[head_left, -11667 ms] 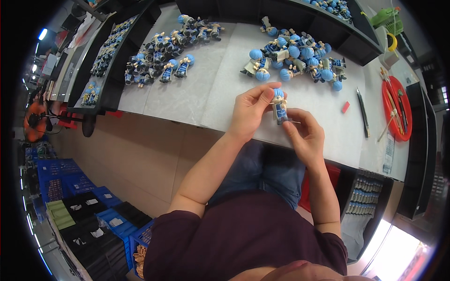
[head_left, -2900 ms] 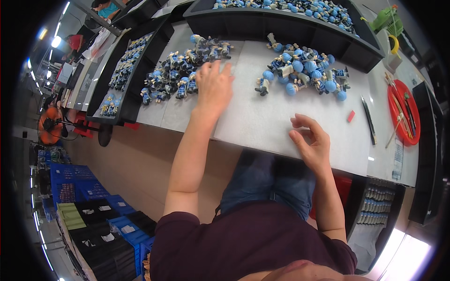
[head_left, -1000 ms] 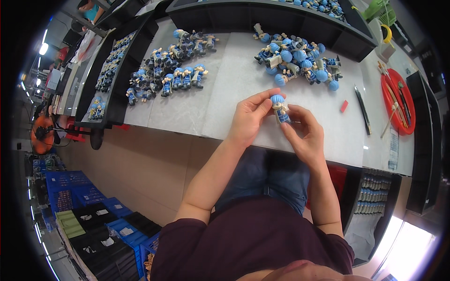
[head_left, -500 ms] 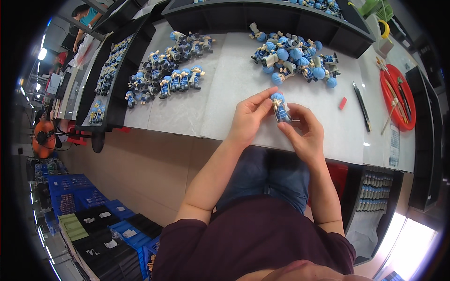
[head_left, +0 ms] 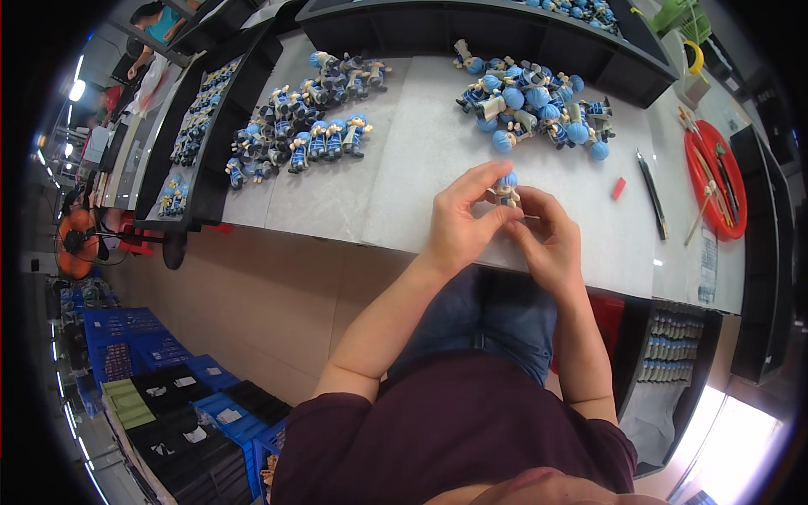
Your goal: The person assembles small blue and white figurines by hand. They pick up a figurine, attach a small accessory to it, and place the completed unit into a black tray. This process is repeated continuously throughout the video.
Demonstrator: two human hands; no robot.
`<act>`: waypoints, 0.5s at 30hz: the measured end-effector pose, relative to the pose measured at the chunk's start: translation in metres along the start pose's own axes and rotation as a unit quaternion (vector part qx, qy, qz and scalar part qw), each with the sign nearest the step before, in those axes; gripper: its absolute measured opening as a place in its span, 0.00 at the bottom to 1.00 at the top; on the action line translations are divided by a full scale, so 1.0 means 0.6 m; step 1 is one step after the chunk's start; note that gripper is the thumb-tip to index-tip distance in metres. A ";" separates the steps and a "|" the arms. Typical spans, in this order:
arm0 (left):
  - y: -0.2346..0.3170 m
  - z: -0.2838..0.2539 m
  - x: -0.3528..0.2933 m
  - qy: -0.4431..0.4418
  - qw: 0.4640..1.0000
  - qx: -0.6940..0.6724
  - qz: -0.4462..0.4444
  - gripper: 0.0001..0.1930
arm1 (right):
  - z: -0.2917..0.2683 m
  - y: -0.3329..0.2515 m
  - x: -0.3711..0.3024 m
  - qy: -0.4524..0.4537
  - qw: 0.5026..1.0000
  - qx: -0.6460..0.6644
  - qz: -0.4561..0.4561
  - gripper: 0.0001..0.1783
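Between my two hands, above the front part of the white table [head_left: 404,202], is a small blue-haired figurine [head_left: 506,187]. My left hand [head_left: 461,217] closes on it from the left, index finger up at its head and thumb across its lower part. From the right, my right hand [head_left: 551,234] pinches its lower end with thumb and fingers. The figurine's head and upper body show; its legs are hidden by my fingers. Beyond my hands lies a jumbled pile of similar figurines [head_left: 539,99]. Another group of figurines [head_left: 320,139] lies to the left, several lined up at its near side.
Dark trays of figurines stand at the left [head_left: 220,135] and far edge [head_left: 471,42]. On the right are a pink block [head_left: 619,188], a black pen-like tool [head_left: 652,194] and a red oval dish [head_left: 695,172] with brushes. Blue crates [head_left: 126,324] sit lower left.
The figurine has turned so its front shows more. My left thumb has moved down and right over its lower part, and my hands have come closer together.
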State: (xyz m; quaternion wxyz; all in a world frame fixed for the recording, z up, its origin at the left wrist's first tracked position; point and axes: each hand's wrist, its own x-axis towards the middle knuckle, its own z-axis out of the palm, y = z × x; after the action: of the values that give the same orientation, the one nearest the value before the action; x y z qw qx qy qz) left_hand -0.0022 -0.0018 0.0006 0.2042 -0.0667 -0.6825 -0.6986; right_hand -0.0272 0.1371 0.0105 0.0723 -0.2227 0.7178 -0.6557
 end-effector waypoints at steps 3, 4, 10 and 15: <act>-0.002 0.000 -0.002 0.009 1.000 0.006 0.011 0.23 | 0.000 -0.001 0.000 -0.002 1.000 -0.007 0.000 0.21; 0.002 0.001 -0.002 0.011 1.000 0.005 0.005 0.23 | 0.001 -0.002 -0.001 -0.002 1.000 -0.010 0.000 0.21; -0.001 -0.001 -0.003 0.017 1.000 0.006 0.003 0.22 | 0.002 0.002 -0.001 -0.001 1.000 -0.007 -0.001 0.21; -0.002 -0.001 -0.002 0.015 0.999 -0.026 -0.022 0.22 | 0.000 0.003 -0.001 -0.005 1.000 -0.015 -0.001 0.21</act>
State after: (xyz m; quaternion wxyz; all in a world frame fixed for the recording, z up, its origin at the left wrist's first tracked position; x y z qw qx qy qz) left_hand -0.0012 -0.0024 -0.0012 0.1975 -0.0460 -0.6625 -0.7210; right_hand -0.0271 0.1373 0.0088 0.0716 -0.2280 0.7267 -0.6440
